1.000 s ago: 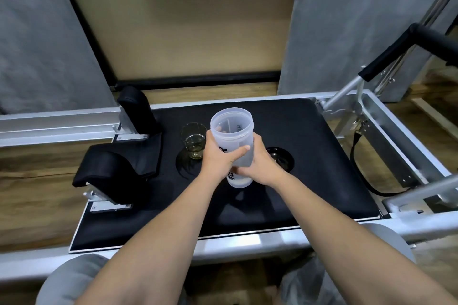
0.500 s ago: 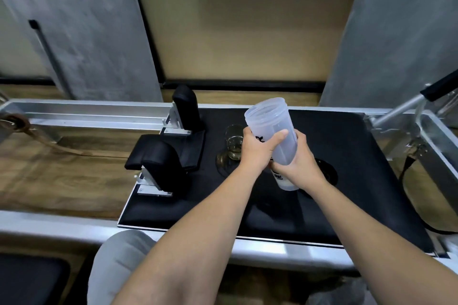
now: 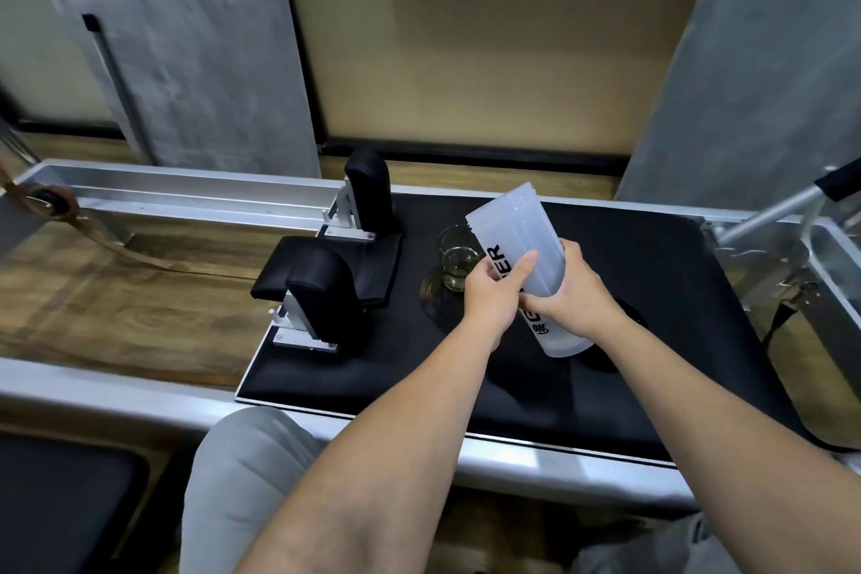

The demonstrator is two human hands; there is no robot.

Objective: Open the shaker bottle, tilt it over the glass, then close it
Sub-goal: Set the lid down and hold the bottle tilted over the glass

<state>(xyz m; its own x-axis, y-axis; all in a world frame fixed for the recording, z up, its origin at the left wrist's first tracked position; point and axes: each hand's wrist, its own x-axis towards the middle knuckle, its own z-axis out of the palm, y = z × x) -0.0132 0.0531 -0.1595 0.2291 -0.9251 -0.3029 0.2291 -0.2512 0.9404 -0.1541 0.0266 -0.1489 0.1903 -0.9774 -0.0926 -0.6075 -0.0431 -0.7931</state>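
Since the earlier frame, translucent plastic shaker bottle (image 3: pixel 522 256) tipped further; both hands grasping it, left hand (image 3: pixel 496 294), right hand (image 3: pixel 575 294). Open mouth points up-left, over small clear glass (image 3: pixel 456 263) beyond left hand on black padded surface (image 3: pixel 652 294).

Your left hand (image 3: pixel 491 298) is covering the middle of the shaker bottle (image 3: pixel 517 242), so the black lettering is only reading in fragments; I can't tell the full word. Your right hand (image 3: pixel 577 294) is hiding the bottle's far side. The bottle's mouth is facing away, so its inside isn't showing. The bottle and your left hand are blocking the right part of the glass (image 3: pixel 455 257). The dark round thing (image 3: pixel 629 322) right of centre is mostly hidden behind your right wrist; can't say what it is. The black-gripped bar (image 3: pixel 838 184) is running off the right edge. Your knee (image 3: pixel 242 471) is cut by the bottom edge.
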